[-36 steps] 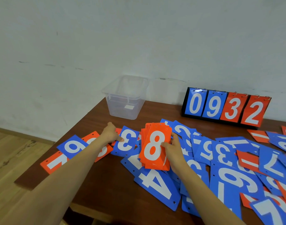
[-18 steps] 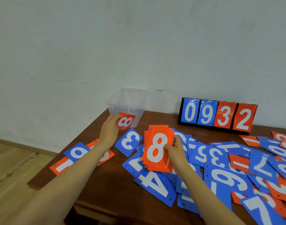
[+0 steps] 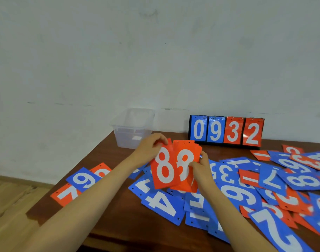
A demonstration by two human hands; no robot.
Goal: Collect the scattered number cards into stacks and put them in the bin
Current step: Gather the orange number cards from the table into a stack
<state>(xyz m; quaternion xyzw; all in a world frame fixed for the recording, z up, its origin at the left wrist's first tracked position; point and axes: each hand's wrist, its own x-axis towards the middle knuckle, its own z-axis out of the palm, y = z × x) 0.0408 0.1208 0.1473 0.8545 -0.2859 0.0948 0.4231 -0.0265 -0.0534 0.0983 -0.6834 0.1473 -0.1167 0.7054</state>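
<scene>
Above the middle of the table, a person's left hand pinched a red 8 card by its top edge between thumb and fingertips. It overlapped a red stack that the right hand gripped at its right edge, thumb on its face, apparently to square them. The clear bin waited at the far left corner. Loose cards littered the right side, and a scoreboard lined the far edge.
</scene>
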